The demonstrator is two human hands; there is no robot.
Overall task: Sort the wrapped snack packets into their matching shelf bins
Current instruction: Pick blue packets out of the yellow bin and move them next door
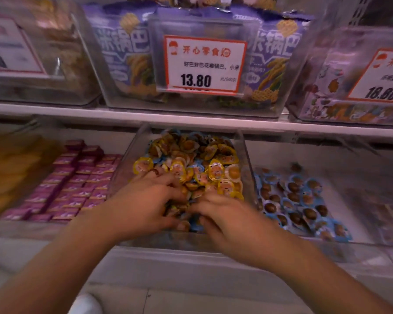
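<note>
Leftmost, yellow packets (11, 173) blurred in a bin; next, pink wrapped blocks (77, 184) in tidy rows; centre, clear bin (132, 155) heaped with yellow-rimmed and blue-rimmed snack packets (191, 162); left hand (145, 200) down in the heap, fingers curled among packets, exact grip impossible to tell through blur; right hand (222, 214) just beside it, fingers bent into the same pile, grip likewise unclear; further right, blue-rimmed packets (300, 200) spread in the neighbouring bin; overhead, purple bags (127, 53) behind a price tag (204, 64) marked 13.80.
</note>
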